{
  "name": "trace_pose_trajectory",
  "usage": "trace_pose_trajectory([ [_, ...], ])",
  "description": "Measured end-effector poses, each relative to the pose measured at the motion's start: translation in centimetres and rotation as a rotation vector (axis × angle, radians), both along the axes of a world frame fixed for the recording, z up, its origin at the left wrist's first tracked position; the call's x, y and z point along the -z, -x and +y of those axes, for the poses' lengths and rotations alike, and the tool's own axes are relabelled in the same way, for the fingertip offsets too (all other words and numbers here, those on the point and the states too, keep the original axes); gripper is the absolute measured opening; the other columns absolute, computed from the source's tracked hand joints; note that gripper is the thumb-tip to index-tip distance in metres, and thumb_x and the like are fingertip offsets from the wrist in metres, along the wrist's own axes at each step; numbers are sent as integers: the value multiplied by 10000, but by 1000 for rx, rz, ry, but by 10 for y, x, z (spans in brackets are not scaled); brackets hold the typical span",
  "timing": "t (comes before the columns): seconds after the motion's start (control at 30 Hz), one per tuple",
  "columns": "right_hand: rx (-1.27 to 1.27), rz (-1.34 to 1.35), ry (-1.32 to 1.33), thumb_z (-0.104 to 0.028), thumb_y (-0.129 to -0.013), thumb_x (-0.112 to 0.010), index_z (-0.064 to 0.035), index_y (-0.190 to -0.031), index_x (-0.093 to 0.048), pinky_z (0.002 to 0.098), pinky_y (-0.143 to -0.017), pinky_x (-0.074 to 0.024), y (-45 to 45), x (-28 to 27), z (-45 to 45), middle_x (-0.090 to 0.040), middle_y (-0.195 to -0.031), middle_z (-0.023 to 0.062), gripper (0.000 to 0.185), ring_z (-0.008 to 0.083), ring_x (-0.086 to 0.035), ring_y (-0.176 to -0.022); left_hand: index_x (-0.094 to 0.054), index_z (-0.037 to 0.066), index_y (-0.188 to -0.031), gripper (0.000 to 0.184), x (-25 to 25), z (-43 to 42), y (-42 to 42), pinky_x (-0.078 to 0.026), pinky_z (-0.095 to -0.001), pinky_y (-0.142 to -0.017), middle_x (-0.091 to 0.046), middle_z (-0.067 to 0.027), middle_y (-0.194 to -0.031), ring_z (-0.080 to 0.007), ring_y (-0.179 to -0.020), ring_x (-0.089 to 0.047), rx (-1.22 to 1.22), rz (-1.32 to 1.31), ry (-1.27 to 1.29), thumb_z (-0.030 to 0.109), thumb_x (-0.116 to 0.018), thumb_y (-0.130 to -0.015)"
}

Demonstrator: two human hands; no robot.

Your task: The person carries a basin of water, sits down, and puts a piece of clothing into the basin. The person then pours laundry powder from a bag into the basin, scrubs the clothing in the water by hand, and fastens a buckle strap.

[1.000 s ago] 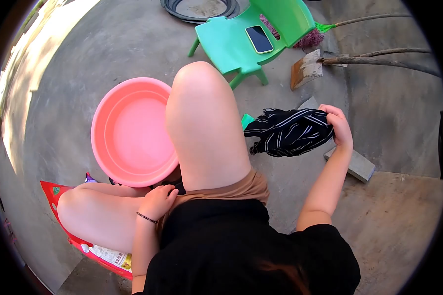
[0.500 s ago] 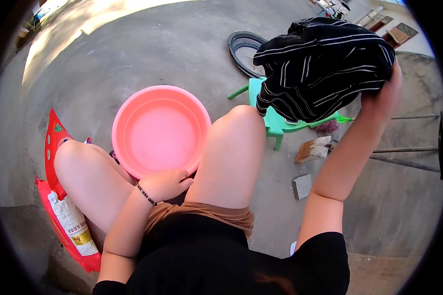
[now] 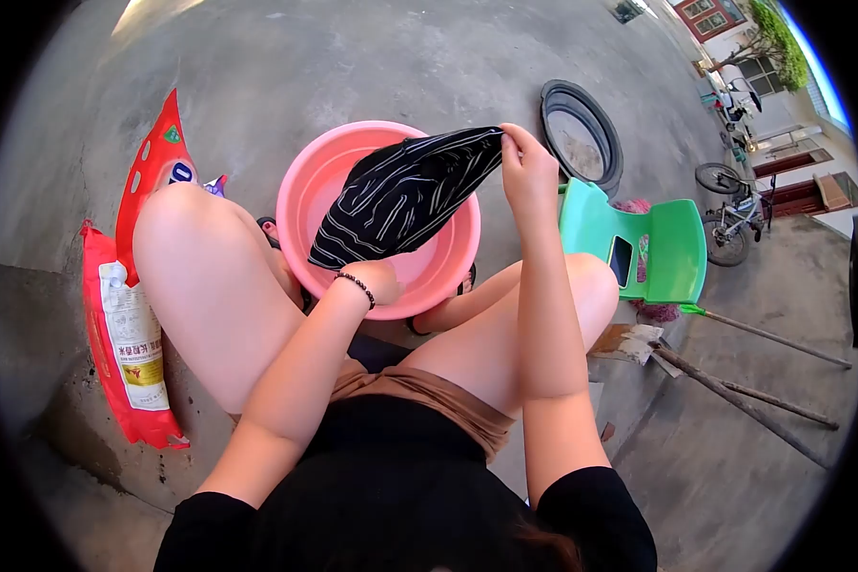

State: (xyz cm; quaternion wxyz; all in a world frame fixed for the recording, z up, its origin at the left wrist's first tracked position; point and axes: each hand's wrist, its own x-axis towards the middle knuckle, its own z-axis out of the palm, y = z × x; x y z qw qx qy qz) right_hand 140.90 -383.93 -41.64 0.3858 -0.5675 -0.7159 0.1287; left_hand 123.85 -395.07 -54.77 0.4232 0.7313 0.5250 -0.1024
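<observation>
- While the right hand [image 3: 532,172] has one end of the cloth [image 3: 400,195] up, how does it look?
- Black, thin white stripes, some single, some paired. Creased and bunched, so the stripes run in several directions. Narrows to a point at the right hand, widens toward lower left. Can't tell what garment it is, or whether it's wet.
- Where is it?
- Across the opening of the pink basin [image 3: 305,181], masking much of the inside. Held end reaches past the rim. Can't tell if the lower end touches the basin.
- Grip?
- Right: thumb and fingers pinching the tip. Left hand [image 3: 381,281]: at the cloth's lower edge, near side of the basin. Fingers partly hidden, can't tell if they hold anything.
- Around it?
- Basin sits between the legs [image 3: 210,296]. Green chair [image 3: 679,253] to the right, phone [image 3: 623,259] on its seat. Red bag [image 3: 132,324] with a white label, left.
</observation>
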Motion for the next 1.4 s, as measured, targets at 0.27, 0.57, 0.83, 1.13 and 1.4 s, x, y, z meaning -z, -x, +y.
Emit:
trace_pose_trajectory([
  [0.27,-33,975,746,-123,-927,-412,-55,-1111,-573,283,-624,-520,12,119,12,-636,-900,61,254,129,-623,-747,-660,-14,-895,416,6,2,-6,-473,-434,-803,-636,-221,-924,-357,-867,-617,-96,-35,-55,323,-420,-854],
  [0.57,25,-125,577,-160,-802,-496,-64,-1134,-555,425,-877,-439,24,215,20,-533,-1090,237,351,382,-546,-987,-661,-18,-874,379,-1,9,-8,-491,-429,-760,-642,-222,-876,-349,-825,-627,-126,-23,20,312,-477,-836],
  [0.83,-273,-657,970,-279,-758,-591,-241,-1373,-344,545,-1001,-306,61,307,-41,-313,-1422,89,664,369,-315,-1279,-672,10,-840,297,6,7,-1,-510,-417,-701,-654,-189,-834,-322,-777,-641,-130,47,-41,247,-494,-805],
  [1.13,-505,-935,1836,-396,-784,-599,-258,-1395,-313,581,-1043,-178,70,356,-32,-265,-1465,70,689,328,-188,-1359,-667,-1,-796,334,22,12,-6,-507,-425,-698,-649,-191,-811,-327,-739,-638,-158,1,-1,267,-467,-811],
  [1.4,-217,-926,1129,-351,-833,-516,-200,-1273,-478,570,-1018,-244,60,368,-76,-445,-1327,94,467,321,-371,-1253,-664,-10,-774,359,3,18,-5,-497,-435,-706,-641,-207,-804,-349,-735,-625,-107,-124,-258,283,-461,-822],
])
